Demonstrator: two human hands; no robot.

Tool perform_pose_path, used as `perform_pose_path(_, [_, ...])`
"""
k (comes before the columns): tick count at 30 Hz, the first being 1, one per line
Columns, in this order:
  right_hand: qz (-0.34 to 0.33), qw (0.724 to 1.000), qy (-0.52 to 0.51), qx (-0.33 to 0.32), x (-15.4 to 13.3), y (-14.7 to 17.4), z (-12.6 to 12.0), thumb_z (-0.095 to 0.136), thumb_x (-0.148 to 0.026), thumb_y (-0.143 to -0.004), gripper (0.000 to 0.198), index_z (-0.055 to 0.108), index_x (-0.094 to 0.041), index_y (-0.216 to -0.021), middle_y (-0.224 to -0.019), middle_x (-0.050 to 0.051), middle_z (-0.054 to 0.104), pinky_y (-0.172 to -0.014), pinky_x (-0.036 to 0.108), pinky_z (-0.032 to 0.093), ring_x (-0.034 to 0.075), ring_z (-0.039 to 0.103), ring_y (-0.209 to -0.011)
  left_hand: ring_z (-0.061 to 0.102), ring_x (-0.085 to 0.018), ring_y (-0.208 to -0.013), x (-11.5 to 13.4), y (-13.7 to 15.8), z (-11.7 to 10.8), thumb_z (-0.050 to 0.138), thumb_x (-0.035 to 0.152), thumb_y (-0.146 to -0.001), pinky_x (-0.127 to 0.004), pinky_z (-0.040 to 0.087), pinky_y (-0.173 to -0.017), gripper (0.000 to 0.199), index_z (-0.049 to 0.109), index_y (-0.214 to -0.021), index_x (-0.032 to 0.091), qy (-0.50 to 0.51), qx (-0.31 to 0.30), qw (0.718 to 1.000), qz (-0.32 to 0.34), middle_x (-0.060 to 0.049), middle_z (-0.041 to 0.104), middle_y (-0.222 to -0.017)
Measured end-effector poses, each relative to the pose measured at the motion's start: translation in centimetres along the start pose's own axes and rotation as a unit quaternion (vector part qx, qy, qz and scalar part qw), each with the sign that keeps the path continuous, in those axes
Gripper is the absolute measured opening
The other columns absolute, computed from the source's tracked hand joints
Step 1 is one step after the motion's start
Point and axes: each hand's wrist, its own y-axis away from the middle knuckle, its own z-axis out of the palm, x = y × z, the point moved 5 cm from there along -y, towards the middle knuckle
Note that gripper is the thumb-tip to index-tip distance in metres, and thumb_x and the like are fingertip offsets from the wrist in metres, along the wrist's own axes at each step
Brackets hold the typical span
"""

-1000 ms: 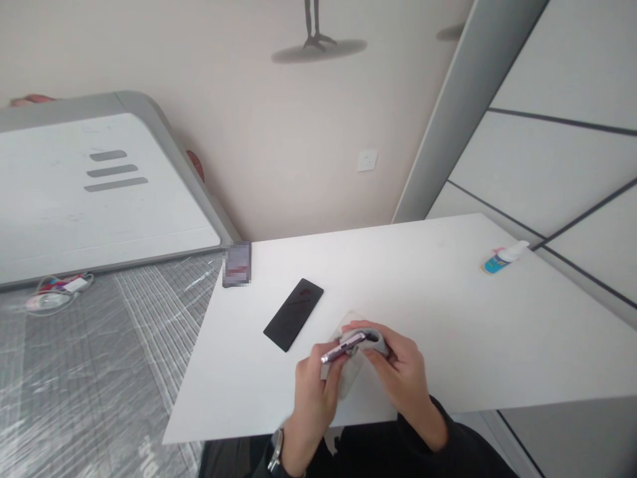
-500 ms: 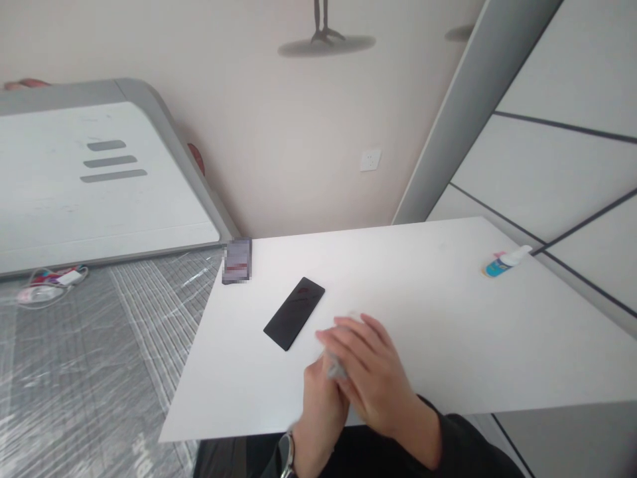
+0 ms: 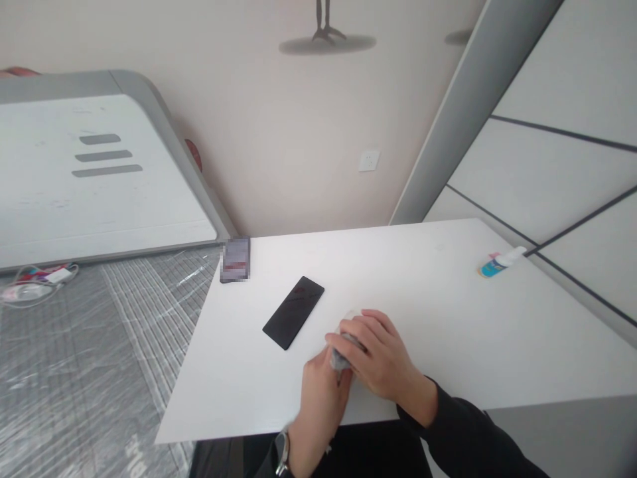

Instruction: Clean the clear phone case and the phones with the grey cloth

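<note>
Over the front of the white table (image 3: 239, 392), my two hands meet around a small grey thing (image 3: 340, 360). It looks soft, like a bunched cloth, with a paler whitish part at its far end; most of it is hidden by fingers, so its kind is unclear. My left hand (image 3: 321, 388), watch at the wrist, grips it from the near left with its fingers mostly hidden. From the right, my right hand (image 3: 381, 355) curls its fingers over the top of it. A black smartphone (image 3: 293, 312) lies flat and slanted just beyond the hands to the left, touched by neither.
At the far left table corner lies a flat, blurred-out dark item (image 3: 235, 259). Near the right edge a white and blue bottle (image 3: 500, 263) lies tilted. A plastic-wrapped mattress (image 3: 99, 358) adjoins the table's left side; cables (image 3: 37, 285) rest on it. White panels stand on the right.
My right hand has shifted slightly right and its fingers have curled more, baring more of the grey thing. My left hand stays nearly in place. The view has shifted a little.
</note>
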Motion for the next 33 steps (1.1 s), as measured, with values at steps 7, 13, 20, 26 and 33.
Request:
perform_pose_path(7, [0.172, 0.968, -0.063, 0.171, 5.0, 2.7, -1.4, 0.044, -0.023, -0.108, 0.019, 0.063, -0.026, -0.108, -0.097, 0.005, 0.062, -0.075, 0.035, 0.051, 0.022, 0.062, -0.087, 0.076, -0.018, -0.086, 4.4, -0.6, -2.2, 0.069, 0.021, -0.094, -0.028, 0.059, -0.08, 0.01, 0.076, -0.099, 0.025, -0.102, 0.045, 0.99, 0.084, -0.001, 0.081, -0.093])
perform_pose_path(13, [0.32, 0.92, -0.182, 0.134, 1.3, 3.7, 0.7, 0.036, -0.02, -0.112, 0.027, 0.063, -0.026, -0.115, -0.095, 0.001, 0.074, -0.072, 0.028, 0.06, 0.018, 0.074, -0.082, 0.08, -0.015, -0.09, 8.0, 0.3, -2.5, 0.069, 0.021, -0.096, -0.021, 0.061, -0.082, 0.012, 0.076, -0.104, 0.028, -0.107, 0.085, 0.97, 0.199, 0.0, 0.084, -0.1])
perform_pose_path(20, [0.286, 0.904, -0.304, 0.089, -1.6, 3.9, 1.3, 0.034, -0.039, -0.114, 0.042, 0.046, -0.034, -0.154, -0.149, 0.004, 0.064, -0.119, 0.04, 0.045, 0.021, 0.059, -0.138, 0.079, -0.013, -0.083, 10.0, 1.0, -1.9, 0.072, 0.011, -0.092, -0.016, 0.06, -0.08, 0.023, 0.076, -0.109, 0.026, -0.162, 0.061, 0.946, 0.273, 0.0, 0.083, -0.096])
perform_pose_path(26, [0.32, 0.902, -0.271, 0.106, 0.6, 4.4, 1.7, 0.037, -0.032, -0.114, 0.034, 0.056, -0.031, -0.142, -0.129, 0.004, 0.075, -0.102, 0.032, 0.058, 0.019, 0.071, -0.119, 0.079, -0.016, -0.084, 9.2, 0.0, -1.6, 0.07, 0.015, -0.094, -0.02, 0.061, -0.08, 0.014, 0.075, -0.105, 0.023, -0.195, 0.032, 0.949, 0.245, -0.003, 0.083, -0.096])
perform_pose_path(33, [0.27, 0.934, -0.218, 0.084, 0.5, 3.2, 1.2, 0.038, -0.03, -0.112, 0.034, 0.055, -0.027, -0.141, -0.135, 0.005, 0.07, -0.119, 0.041, 0.043, 0.02, 0.063, -0.13, 0.08, -0.017, -0.08, 5.9, 0.0, -1.2, 0.058, 0.022, -0.102, -0.023, 0.063, -0.074, 0.021, 0.075, -0.113, 0.024, -0.235, 0.004, 0.957, 0.173, -0.002, 0.083, -0.097])
